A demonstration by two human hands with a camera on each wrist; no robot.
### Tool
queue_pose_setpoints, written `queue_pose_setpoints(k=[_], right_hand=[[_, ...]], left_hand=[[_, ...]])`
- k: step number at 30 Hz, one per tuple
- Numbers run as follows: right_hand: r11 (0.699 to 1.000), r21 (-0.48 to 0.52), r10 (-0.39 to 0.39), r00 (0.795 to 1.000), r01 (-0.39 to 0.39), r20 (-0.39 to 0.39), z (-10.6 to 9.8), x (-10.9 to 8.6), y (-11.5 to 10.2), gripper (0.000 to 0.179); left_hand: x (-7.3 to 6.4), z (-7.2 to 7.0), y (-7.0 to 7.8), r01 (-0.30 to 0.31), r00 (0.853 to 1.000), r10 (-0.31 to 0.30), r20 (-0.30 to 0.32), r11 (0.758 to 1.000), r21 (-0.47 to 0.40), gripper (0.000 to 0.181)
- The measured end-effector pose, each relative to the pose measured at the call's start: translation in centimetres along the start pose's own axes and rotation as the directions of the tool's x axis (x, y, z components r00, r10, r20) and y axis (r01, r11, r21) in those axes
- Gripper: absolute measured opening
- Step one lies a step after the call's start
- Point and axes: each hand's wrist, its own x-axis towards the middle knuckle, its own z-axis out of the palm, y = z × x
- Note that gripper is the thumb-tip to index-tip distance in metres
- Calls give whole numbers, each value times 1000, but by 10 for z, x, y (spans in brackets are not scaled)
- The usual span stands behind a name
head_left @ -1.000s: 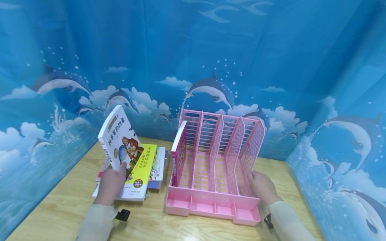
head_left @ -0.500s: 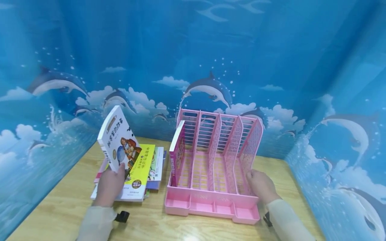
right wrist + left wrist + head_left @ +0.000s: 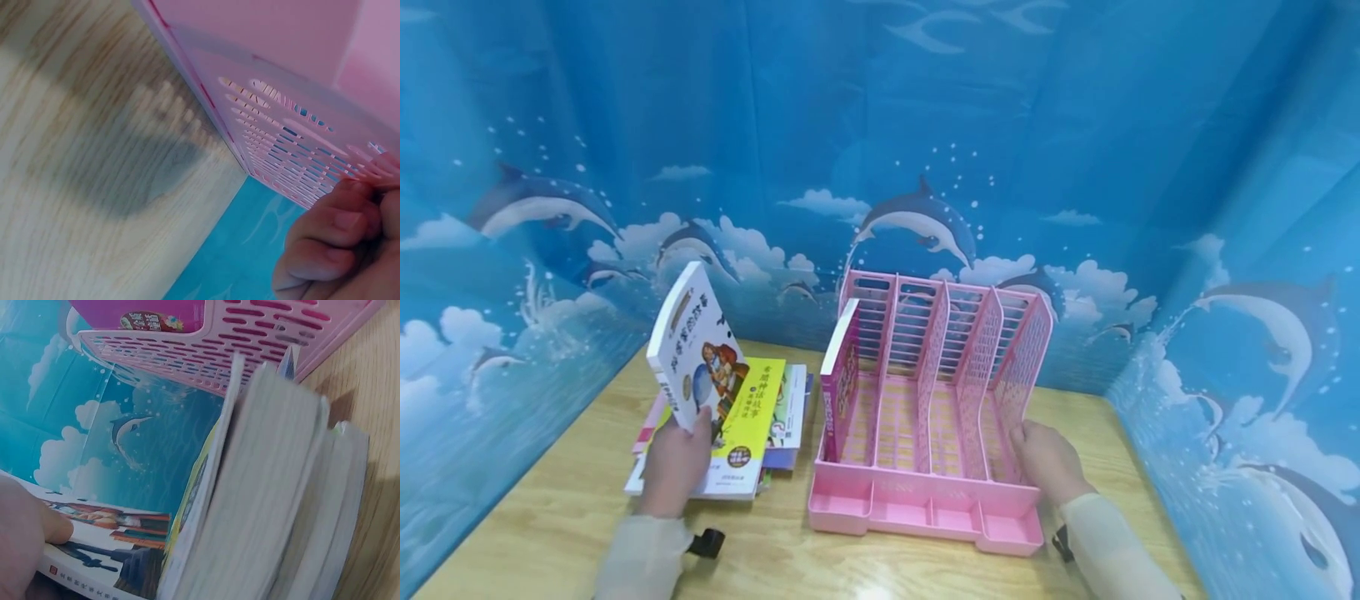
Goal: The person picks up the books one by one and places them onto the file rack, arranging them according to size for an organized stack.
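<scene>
My left hand (image 3: pixel 676 460) grips a white paperback book (image 3: pixel 694 346) with an illustrated cover, tilted upright over a pile of books. Its thumb lies on the cover in the left wrist view, and the fingers behind are hidden. Under it a yellow-covered book (image 3: pixel 760 408) tops the pile. My right hand (image 3: pixel 1051 460) pinches the right side wall of a pink file rack (image 3: pixel 925 479); curled fingers (image 3: pixel 331 219) show against the perforated wall in the right wrist view. One magenta book (image 3: pixel 842 383) stands in the rack's leftmost slot.
Several more books lie in the pile, their page edges (image 3: pixel 262 481) facing the left wrist camera. Small trays (image 3: pixel 955 515) run along the rack's front. A blue dolphin-print curtain (image 3: pixel 880 150) encloses the wooden table (image 3: pixel 775 558) at the back and sides.
Both hands keep their holds. The white book stays tilted over the pile with hardly any movement. The whole view has shifted very slightly.
</scene>
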Motion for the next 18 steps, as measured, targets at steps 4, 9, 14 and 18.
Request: queue_pose_setpoints(k=[4, 9, 14, 18], right_hand=[[1000, -14, -23, 1000, 23, -4, 1, 1, -1, 41], [999, -24, -46, 999, 46, -8, 3, 1, 0, 40], [1000, -12, -28, 1000, 28, -12, 2, 0, 2, 41], [1000, 5, -30, 999, 31, -23, 1, 0, 3, 40]], left_hand=[[-10, 4, 2, -10, 997, 8, -74, 1000, -29, 65], [-24, 9, 9, -69, 988, 56, -147, 994, -84, 59], [-38, 11, 27, -201, 954, 134, -267, 949, -241, 54], [-56, 17, 48, -397, 874, 229, -429, 845, -358, 59]])
